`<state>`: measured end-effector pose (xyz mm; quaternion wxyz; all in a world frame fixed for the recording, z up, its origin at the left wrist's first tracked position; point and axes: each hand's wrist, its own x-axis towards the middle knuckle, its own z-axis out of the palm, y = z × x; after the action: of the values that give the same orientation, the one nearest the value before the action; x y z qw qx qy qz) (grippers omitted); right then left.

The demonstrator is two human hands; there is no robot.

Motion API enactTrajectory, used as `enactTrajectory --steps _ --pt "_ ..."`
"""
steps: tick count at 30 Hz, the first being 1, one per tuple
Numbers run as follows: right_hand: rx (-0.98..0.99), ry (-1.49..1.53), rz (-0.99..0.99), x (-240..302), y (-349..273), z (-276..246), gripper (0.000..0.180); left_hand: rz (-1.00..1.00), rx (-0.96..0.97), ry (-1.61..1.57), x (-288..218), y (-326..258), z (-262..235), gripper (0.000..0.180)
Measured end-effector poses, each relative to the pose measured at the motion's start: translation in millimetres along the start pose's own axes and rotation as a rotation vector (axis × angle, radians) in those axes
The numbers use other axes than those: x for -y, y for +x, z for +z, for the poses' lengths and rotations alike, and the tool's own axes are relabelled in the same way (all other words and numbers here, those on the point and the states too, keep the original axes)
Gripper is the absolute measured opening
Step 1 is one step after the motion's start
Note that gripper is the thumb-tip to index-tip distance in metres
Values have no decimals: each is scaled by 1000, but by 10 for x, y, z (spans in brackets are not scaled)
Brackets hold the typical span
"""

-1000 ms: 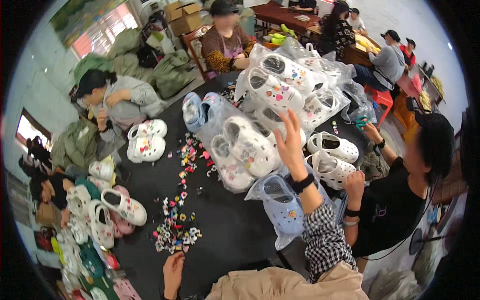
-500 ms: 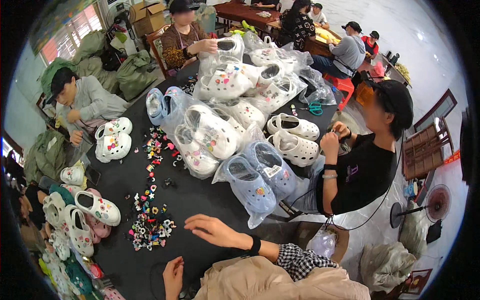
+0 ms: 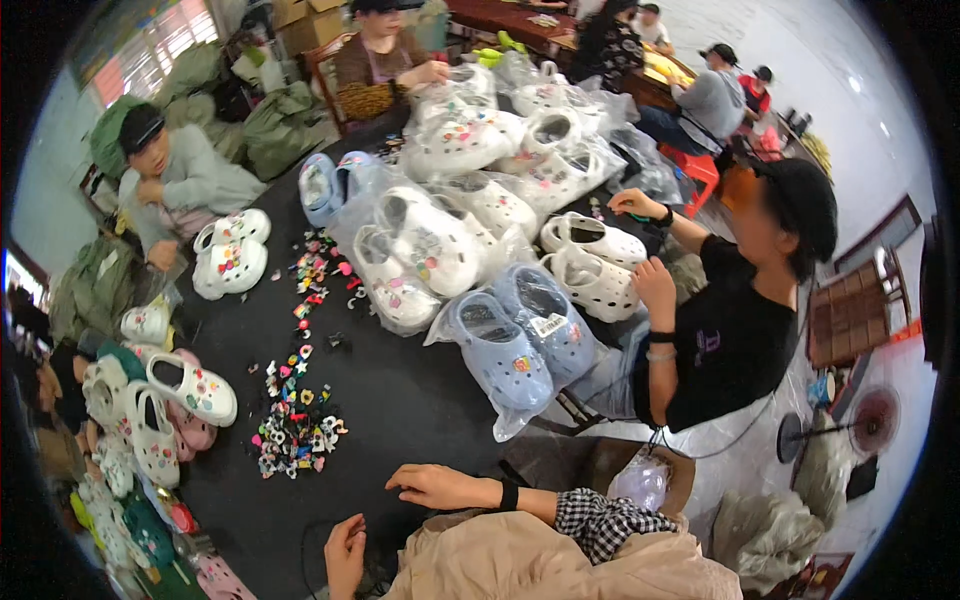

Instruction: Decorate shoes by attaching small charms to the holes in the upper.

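Observation:
My right hand (image 3: 438, 487) hovers over the near edge of the black table (image 3: 380, 400), fingers loosely stretched and nothing in them. Lower and to its left, my left hand (image 3: 346, 548) is at the table's near edge with its fingers slightly bent and no object visible in it. Nearest to both hands lies a loose pile of small colourful shoe charms (image 3: 298, 440), left of my right hand. More charms (image 3: 318, 265) trail away from it toward the far side. Light blue clogs in a clear plastic bag (image 3: 515, 345) lie beyond my right hand.
Bagged white clogs (image 3: 430, 240) are heaped mid-table, with unbagged white clogs (image 3: 595, 262) beside them. Decorated clogs (image 3: 195, 388) crowd the left edge; another white pair (image 3: 232, 252) sits farther back. Co-workers sit around the table. An open cardboard box (image 3: 675, 470) stands at lower right.
My right hand has drawn back toward me, away from the charms. The co-worker on the right has stretched one hand out over the table. My left hand is almost unmoved.

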<state>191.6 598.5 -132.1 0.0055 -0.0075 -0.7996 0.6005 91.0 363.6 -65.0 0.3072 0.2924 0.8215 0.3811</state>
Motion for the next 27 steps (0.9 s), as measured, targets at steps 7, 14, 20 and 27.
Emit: enactTrajectory --steps 7,14,20,27 --pt "173 34 68 -102 4 155 30 -193 -230 -155 190 -225 -117 28" --pt "433 -104 -47 44 429 289 28 -357 -375 -230 582 -1116 -200 32" --pt "509 -259 -11 377 807 574 30 -500 -744 -508 1562 -1973 -229 30" --pt "619 -247 110 462 1108 1550 30 -698 -1032 -781 2750 -3021 -507 27"
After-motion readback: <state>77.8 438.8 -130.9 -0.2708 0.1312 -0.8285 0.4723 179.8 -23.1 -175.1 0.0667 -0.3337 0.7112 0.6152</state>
